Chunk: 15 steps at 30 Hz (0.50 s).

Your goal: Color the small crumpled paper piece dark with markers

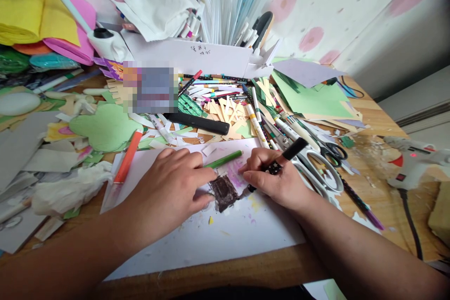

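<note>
A white sheet of paper [246,239] with pink, purple and yellow colour marks lies in front of me. On it is a small dark brown, roughly square paper piece [225,193] with uneven colouring. My left hand [172,176] holds this piece down at its left side, thumb and forefinger at its edges. In my right hand [277,180] is a black marker [294,149] with a dotted barrel, its tip pointing down by the piece's right edge. A green marker [225,159] rests on the sheet just beyond the piece. Near my left wrist lies an orange marker [128,157].
Silver scissors [325,168] lie right of my right hand. A glue gun [411,159] with a lit red light stands farther right, its cord running forward. Paper scraps [225,112], a black stick-shaped object [198,123] and several markers crowd the back, before a white box [197,58].
</note>
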{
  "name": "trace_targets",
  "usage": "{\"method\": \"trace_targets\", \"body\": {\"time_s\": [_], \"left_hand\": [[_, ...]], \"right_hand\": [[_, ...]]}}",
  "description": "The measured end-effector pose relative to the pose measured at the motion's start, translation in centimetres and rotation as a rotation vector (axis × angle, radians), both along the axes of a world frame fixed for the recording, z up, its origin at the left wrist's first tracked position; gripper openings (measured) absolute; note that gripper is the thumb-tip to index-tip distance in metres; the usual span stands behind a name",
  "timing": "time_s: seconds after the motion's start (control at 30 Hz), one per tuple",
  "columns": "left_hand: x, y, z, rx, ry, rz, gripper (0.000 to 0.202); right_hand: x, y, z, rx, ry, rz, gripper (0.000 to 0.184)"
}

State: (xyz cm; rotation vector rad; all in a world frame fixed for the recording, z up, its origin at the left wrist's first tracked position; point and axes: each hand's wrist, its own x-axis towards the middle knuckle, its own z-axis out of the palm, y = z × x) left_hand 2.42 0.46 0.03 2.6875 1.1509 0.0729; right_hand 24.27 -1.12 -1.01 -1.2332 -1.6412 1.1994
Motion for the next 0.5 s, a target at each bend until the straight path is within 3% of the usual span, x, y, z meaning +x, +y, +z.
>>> {"method": "trace_targets", "body": {"time_s": [0.5], "left_hand": [[0.14, -0.01, 0.23, 0.001, 0.002, 0.003, 0.017]], "right_hand": [[0.09, -0.11, 0.15, 0.028, -0.055, 0.026, 0.024]]}}
